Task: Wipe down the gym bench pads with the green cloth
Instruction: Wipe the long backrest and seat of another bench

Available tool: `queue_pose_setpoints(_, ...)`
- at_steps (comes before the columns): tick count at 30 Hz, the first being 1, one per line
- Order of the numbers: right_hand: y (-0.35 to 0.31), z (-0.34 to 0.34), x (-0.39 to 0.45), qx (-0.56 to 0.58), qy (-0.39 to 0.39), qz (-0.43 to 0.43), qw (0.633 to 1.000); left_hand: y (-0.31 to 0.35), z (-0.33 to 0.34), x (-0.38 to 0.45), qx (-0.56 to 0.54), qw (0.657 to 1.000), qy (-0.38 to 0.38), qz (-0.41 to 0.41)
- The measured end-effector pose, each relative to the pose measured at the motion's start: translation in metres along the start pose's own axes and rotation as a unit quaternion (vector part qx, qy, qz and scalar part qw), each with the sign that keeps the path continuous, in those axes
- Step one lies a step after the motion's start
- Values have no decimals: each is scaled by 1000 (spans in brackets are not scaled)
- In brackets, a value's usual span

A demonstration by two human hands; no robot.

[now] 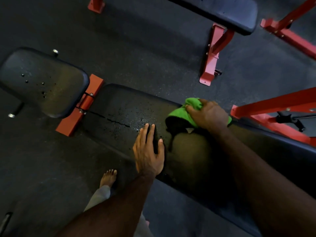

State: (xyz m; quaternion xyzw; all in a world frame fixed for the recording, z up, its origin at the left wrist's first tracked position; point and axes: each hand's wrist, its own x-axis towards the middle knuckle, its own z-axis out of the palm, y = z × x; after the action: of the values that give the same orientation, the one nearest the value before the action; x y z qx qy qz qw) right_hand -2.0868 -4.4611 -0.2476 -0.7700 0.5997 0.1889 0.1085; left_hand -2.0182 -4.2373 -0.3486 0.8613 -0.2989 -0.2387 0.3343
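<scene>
Where the green cloth (191, 109) is bunched under the right hand (207, 115), near the far edge of the long back pad (119, 106), the fingers are closed over its top and it is pressed flat to the vinyl. The left hand (148, 151) is laid on the near side of the same pad, fingers extended and slightly spread, nothing held.

Risks judged: droplets lie across the pad towards the seat pad (44, 81); a braced palm could slip on wet vinyl. A split (111, 119) runs along the pad; cloth could be snagged there and the tear lengthened. A loose fold hangs at the cloth's near side and could be dragged unevenly.

Room: open pad lies leftward. Red frame (273, 106) stands close on the right, limiting strokes that way. A bare foot (108, 177) is planted on the floor beside the near edge.
</scene>
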Motion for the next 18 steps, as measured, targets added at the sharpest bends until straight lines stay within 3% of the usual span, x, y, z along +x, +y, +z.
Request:
queue_pose_setpoints(2, -22, 14, -16, -36, 13, -38, 999, -1, -1, -1, 1, 1000, 3, 2)
queue_pose_setpoints(5, -17, 34, -70, -44, 16, -249, 967, -2, -2, 0, 11, 1000, -5, 10)
queue_pose_setpoints(6, -5, 37, -74, -47, 9, -281, 958, -3, -2, -1, 13, 1000, -7, 9)
queue_pose_setpoints(8, 10, 32, -60, -51, 43, -252, 965, -1, -2, -1, 10, 1000, 0, 8)
queue_pose_setpoints(11, -5, 26, -42, -1, 60, -75, 995, -2, -1, 0, 0, 1000, 0, -1)
queue_pose_setpoints(12, -13, 29, -47, 7, 63, -67, 996, -3, 0, 0, 1, 1000, 1, -1)
queue_pose_setpoints(16, 5, 51, -107, -39, 39, -244, 968, -5, 1, -1, -6, 1000, 5, 11)
queue_pose_setpoints(18, 35, 46, -127, -45, 28, -272, 961, -3, 2, -1, -3, 1000, 14, 5)
